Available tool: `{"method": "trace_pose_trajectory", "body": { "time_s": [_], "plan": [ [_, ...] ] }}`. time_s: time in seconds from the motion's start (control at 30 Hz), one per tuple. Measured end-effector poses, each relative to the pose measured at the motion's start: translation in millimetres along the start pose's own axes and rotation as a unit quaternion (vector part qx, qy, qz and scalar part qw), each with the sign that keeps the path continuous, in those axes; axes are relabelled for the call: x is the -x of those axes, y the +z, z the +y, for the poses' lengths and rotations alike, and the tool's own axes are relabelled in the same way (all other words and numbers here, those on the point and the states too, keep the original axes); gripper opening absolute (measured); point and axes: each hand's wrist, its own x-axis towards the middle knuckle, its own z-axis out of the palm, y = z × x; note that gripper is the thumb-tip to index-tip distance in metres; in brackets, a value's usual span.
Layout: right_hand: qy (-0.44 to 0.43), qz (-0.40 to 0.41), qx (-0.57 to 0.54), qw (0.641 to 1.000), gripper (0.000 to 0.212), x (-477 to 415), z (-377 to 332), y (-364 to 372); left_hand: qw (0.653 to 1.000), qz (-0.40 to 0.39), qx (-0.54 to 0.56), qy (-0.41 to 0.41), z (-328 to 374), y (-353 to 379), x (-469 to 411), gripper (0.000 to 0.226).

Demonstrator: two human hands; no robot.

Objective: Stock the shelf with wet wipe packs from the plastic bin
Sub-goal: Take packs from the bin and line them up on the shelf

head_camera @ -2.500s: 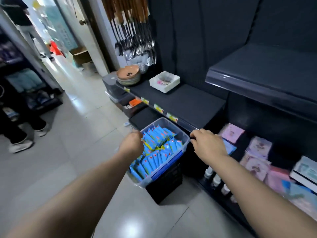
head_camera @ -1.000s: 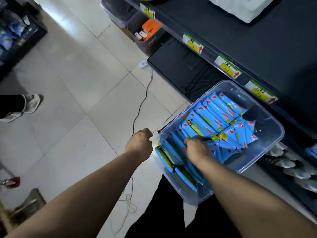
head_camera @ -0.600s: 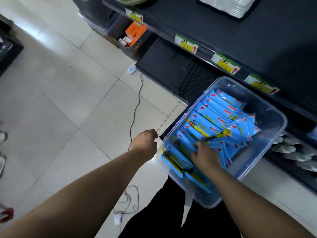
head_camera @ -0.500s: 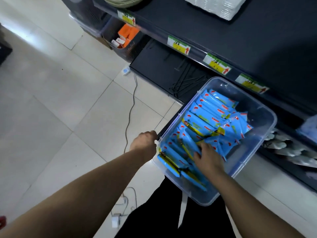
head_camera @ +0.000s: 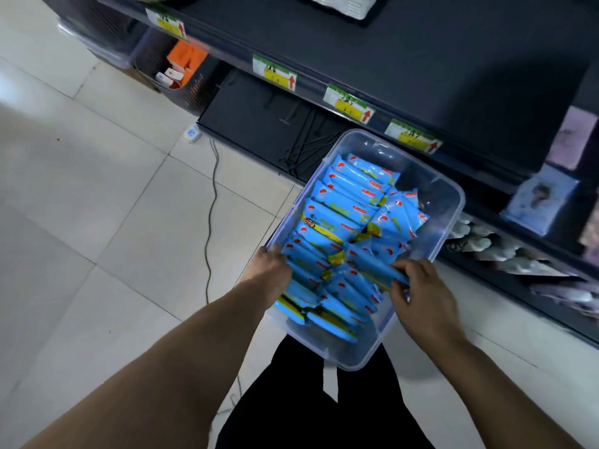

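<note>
A clear plastic bin (head_camera: 449,202) stands in front of the dark shelf (head_camera: 421,59), holding several blue wet wipe packs (head_camera: 343,202) in rows. My right hand (head_camera: 421,293) is at the bin's right side and pinches one blue pack (head_camera: 372,265) lifted slightly above the others. My left hand (head_camera: 270,267) lies over the bin's left rim with its fingers down among the packs there. Its fingertips are hidden, so its grip does not show.
The bin rests on a black crate (head_camera: 291,400). Yellow price labels (head_camera: 348,103) line the shelf edge. A lower shelf on the right holds white bottles (head_camera: 479,241) and pastel packs (head_camera: 538,199). A cable (head_camera: 210,222) crosses the tiled floor from a power strip (head_camera: 192,133).
My left hand moved from outside the bin onto its left rim and in among the packs. My right hand shifted from the middle of the packs to the right side, lifting one pack.
</note>
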Motion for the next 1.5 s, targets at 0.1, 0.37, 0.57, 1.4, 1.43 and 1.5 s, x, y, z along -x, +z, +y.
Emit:
{"method": "trace_pose_trajectory", "body": {
  "time_s": [0.1,0.37,0.57,1.4,1.43,1.5],
  "plan": [
    [-0.004,-0.003,0.007,1.000,0.026,2,7,-13,1.000,0.019,0.018,0.003,6,-9,9,0.027],
    [-0.066,-0.030,-0.014,0.997,0.031,-7,24,-63,0.895,0.120,0.366,-0.225,27,-44,58,0.024],
    [-0.132,0.033,0.033,0.990,0.025,-3,48,-98,0.702,0.219,0.593,-0.328,41,-94,84,0.012],
    [0.052,0.468,-0.030,0.882,0.028,297,201,-209,0.758,0.387,0.519,0.084,295,-281,154,0.013],
    [0.053,0.497,-0.024,0.866,0.027,306,211,-218,0.758,0.394,0.510,0.100,310,-296,156,0.013],
    [0.046,0.546,-0.006,0.837,0.022,322,232,-236,0.758,0.407,0.496,0.121,339,-324,162,0.013]
  ]
}}
